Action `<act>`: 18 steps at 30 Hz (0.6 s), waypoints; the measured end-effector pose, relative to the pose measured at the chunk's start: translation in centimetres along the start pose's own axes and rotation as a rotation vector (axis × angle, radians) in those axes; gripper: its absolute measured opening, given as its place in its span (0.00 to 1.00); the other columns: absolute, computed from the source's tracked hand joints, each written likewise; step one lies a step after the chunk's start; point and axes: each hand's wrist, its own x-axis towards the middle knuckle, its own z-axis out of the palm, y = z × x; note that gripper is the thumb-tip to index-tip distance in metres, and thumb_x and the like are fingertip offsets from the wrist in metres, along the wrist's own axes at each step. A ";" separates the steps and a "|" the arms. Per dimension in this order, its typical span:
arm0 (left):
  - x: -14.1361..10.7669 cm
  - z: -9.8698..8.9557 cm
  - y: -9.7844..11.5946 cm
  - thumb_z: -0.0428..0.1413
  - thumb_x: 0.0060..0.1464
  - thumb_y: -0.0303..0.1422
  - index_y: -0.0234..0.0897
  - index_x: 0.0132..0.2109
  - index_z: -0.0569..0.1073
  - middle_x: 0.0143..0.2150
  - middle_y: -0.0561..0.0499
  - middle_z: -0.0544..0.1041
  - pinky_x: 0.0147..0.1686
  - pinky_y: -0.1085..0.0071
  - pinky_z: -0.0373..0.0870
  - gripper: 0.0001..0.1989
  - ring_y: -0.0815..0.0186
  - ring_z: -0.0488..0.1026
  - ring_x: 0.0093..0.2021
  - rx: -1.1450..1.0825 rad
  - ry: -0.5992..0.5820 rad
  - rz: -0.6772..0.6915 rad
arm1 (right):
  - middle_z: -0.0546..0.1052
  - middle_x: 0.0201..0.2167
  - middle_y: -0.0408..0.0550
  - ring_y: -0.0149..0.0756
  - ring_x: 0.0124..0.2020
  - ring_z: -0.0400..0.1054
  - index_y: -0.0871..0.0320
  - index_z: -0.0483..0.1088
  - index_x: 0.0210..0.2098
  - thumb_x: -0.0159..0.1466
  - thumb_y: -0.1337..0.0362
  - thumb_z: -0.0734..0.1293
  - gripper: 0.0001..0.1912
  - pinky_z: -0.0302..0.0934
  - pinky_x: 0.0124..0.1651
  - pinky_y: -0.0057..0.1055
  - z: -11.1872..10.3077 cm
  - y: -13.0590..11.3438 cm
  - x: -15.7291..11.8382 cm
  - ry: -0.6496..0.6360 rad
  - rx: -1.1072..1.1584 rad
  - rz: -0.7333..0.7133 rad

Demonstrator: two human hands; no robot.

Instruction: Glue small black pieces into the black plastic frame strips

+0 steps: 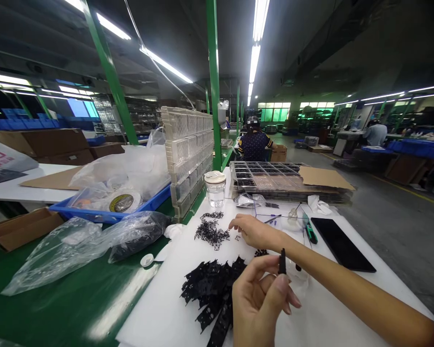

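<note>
My left hand [262, 296] is raised near the bottom centre and pinches a small black plastic part [282, 261] between thumb and fingers. Just below and left of it lies a heap of black plastic strips [211, 286] on the white work surface [173, 308]. My right hand [251, 230] reaches across to the left with its fingers resting on the white surface, beside a loose pile of small black wire-like pieces [210, 233]. Whether it grips one of them is hidden by the fingers.
A clear jar [215, 189], stacked clear trays [188, 154], black part trays under cardboard [275, 180], a black tablet [342, 243], a green-handled tool [310, 232], and plastic bags [87, 243] on green matting surround me. A blue bin [110, 205] sits left. A seated person [255, 142] works ahead.
</note>
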 end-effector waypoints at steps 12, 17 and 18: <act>0.0 -0.1 1.0 0.71 0.48 0.39 0.34 0.38 0.84 0.36 0.46 0.84 0.35 0.75 0.76 0.14 0.65 0.81 0.33 -0.103 0.135 0.034 | 0.76 0.47 0.51 0.38 0.45 0.73 0.61 0.72 0.49 0.70 0.59 0.67 0.13 0.71 0.48 0.41 1.2 0.6 0.7 -0.085 -0.001 0.048; -0.2 -0.2 1.5 0.73 0.44 0.39 0.37 0.37 0.83 0.33 0.47 0.84 0.35 0.73 0.79 0.14 0.63 0.82 0.33 -0.183 0.190 0.003 | 0.77 0.46 0.50 0.38 0.43 0.74 0.62 0.73 0.48 0.69 0.60 0.67 0.12 0.71 0.46 0.39 1.2 0.8 1.0 -0.094 0.089 0.010; -0.3 -0.2 1.6 0.73 0.43 0.39 0.37 0.37 0.83 0.33 0.47 0.84 0.34 0.74 0.79 0.15 0.63 0.82 0.33 -0.192 0.196 0.003 | 0.77 0.45 0.50 0.37 0.43 0.74 0.62 0.73 0.47 0.69 0.60 0.68 0.12 0.72 0.46 0.39 1.2 0.9 1.0 -0.095 0.112 0.003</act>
